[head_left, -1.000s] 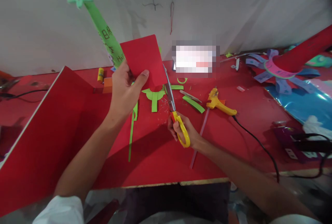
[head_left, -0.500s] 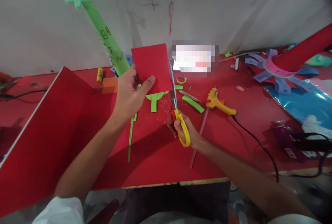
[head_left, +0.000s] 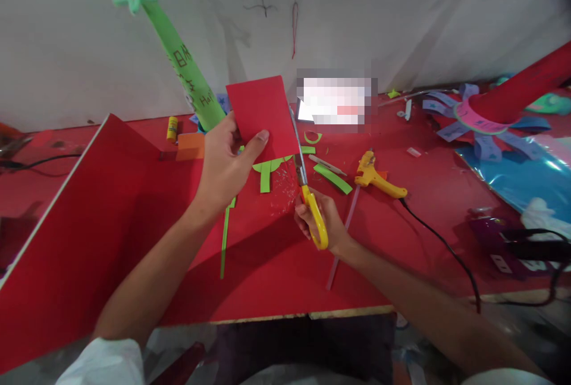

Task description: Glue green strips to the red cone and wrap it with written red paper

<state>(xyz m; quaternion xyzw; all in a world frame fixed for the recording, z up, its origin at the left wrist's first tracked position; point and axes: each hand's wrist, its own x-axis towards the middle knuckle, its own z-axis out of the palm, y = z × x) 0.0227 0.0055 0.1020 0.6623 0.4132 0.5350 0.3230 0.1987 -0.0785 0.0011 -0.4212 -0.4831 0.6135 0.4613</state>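
A red sheet of paper (head_left: 263, 111) is pinched in my left hand (head_left: 229, 162), thumb on its front face and fingers behind. My right hand (head_left: 319, 218) grips yellow-handled scissors (head_left: 317, 218), with the blades pointing up along the paper's right edge. How far apart the blades stand is hard to make out. Beneath the paper lies a green paper piece (head_left: 265, 177) with a stem shape, beside tiny scattered scraps. A green strip (head_left: 332, 178) and a white pen (head_left: 327, 164) rest right of the blades.
A yellow glue gun (head_left: 379, 180) with a black cord lies right, its glue stick pointing toward me. A green paper tube (head_left: 178, 58) stands behind my left hand, near a glue stick (head_left: 172, 129). A large red board (head_left: 80, 224) leans at left. A red tube (head_left: 521, 90) stands far right.
The scissors have closed somewhat along the right edge, and the paper's upper right corner has shifted slightly left. My left hand keeps its hold.
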